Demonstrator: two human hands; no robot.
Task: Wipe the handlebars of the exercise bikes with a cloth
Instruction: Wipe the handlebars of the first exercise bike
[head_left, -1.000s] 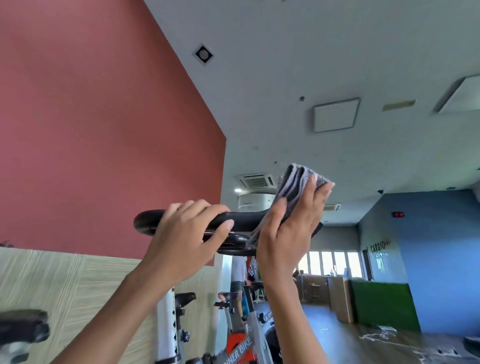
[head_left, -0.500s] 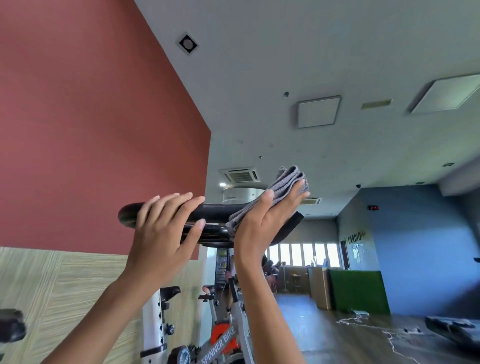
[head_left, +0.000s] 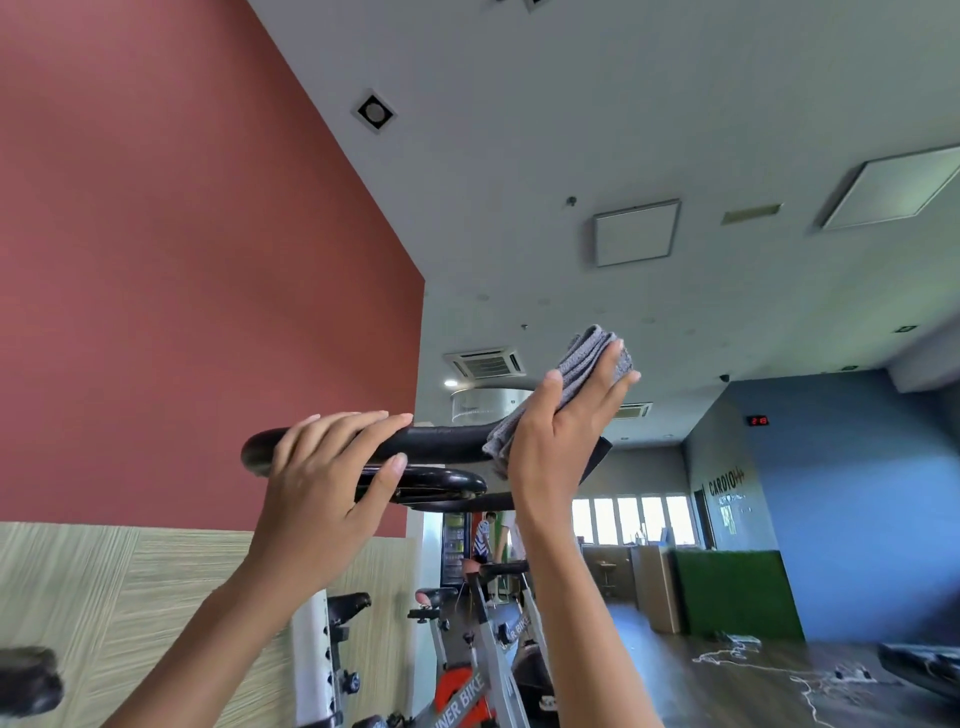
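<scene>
A black padded handlebar (head_left: 441, 441) of an exercise bike runs across the middle of the view, seen from below. My left hand (head_left: 322, 488) grips its left end, fingers curled over the top and thumb under it. A folded grey cloth (head_left: 566, 384) lies against the bar's right part and sticks up above it. My right hand (head_left: 561, 441) presses the cloth onto the bar with straight fingers. The bar's right end is partly hidden behind that hand.
More exercise bikes (head_left: 467, 675) stand in a row ahead, along a red and beige wall (head_left: 156, 312). Two people (head_left: 488, 535) stand far back. Another black handle (head_left: 26, 680) shows at the lower left. White cables (head_left: 769, 670) lie on the dark floor.
My right hand and the cloth have shifted slightly along the bar's right part. My left hand has kept its hold on the left end. The camera view has moved.
</scene>
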